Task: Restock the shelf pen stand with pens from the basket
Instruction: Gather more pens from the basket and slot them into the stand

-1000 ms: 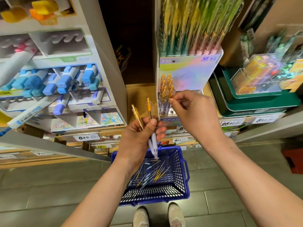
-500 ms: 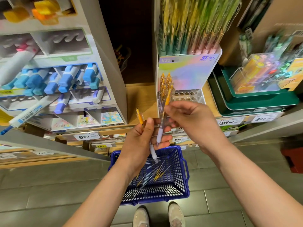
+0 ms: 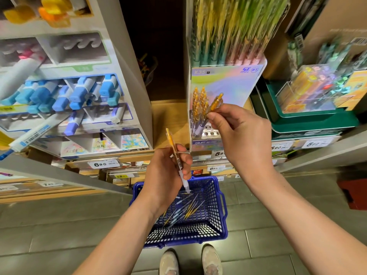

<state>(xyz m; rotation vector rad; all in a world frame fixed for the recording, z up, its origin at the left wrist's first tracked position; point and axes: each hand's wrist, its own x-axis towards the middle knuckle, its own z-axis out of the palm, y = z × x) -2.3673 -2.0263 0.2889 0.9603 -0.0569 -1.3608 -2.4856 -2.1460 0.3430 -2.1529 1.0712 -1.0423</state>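
**A:** Status, large to small?

**B:** Basket (image 3: 188,237) on the floor at 6 o'clock, by your feet. Loose pens (image 3: 187,208) lie in it. Pen stand (image 3: 208,133) at 12 o'clock holds one orange cluster (image 3: 199,104). The holes at its 3 o'clock side are bare.

**A:** Hands?

**B:** Your right hand (image 3: 244,135) has thumb and fingertips clamped on an orange pen (image 3: 215,102), just beside the cluster. Your left hand (image 3: 164,171) has its fingers curled round a spare pen (image 3: 175,153). Judgement: restock partway, many pens to go.

Grey tiled floor (image 3: 59,235) — blue basket (image 3: 223,207), wooden shelf (image 3: 168,120) — pen stand (image 3: 222,84), seemingly green trays (image 3: 309,124) beside.
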